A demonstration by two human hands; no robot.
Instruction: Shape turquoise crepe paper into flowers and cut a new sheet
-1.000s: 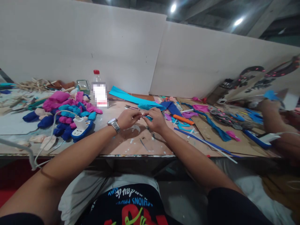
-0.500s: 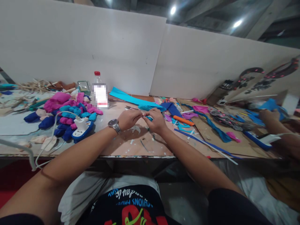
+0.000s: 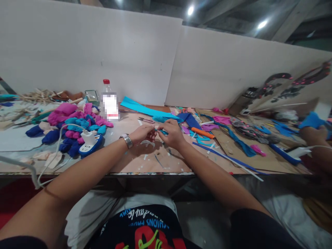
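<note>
My left hand (image 3: 144, 134), with a metal watch (image 3: 126, 140) on its wrist, is closed above the table, thumb and fingers drawn together; whatever is in them is too small to make out. Fingertip to fingertip with it, my right hand (image 3: 171, 134) pinches a small teal fabric piece (image 3: 163, 131), mostly covered by the fingers. Just beyond both hands lies a bright blue fabric strip (image 3: 145, 110) with a bunched teal end. A small pair of thread snips (image 3: 146, 120) rests behind my left hand. Fabric scraps (image 3: 203, 139) and an orange-handled cutter (image 3: 203, 133) are right of my right hand.
At left, pink, teal and navy fabric bundles (image 3: 67, 114) surround a blue-and-white power strip (image 3: 89, 143) with a cable. A red-capped bottle (image 3: 110, 103) stands behind. A co-worker's hand (image 3: 315, 133) holds blue fabric at far right. Cardboard (image 3: 233, 152) lies between us.
My left hand has turned and its fingers have loosened slightly from my right fingertips. The snips show more fully. The co-worker's hand has moved right with the blue fabric.
</note>
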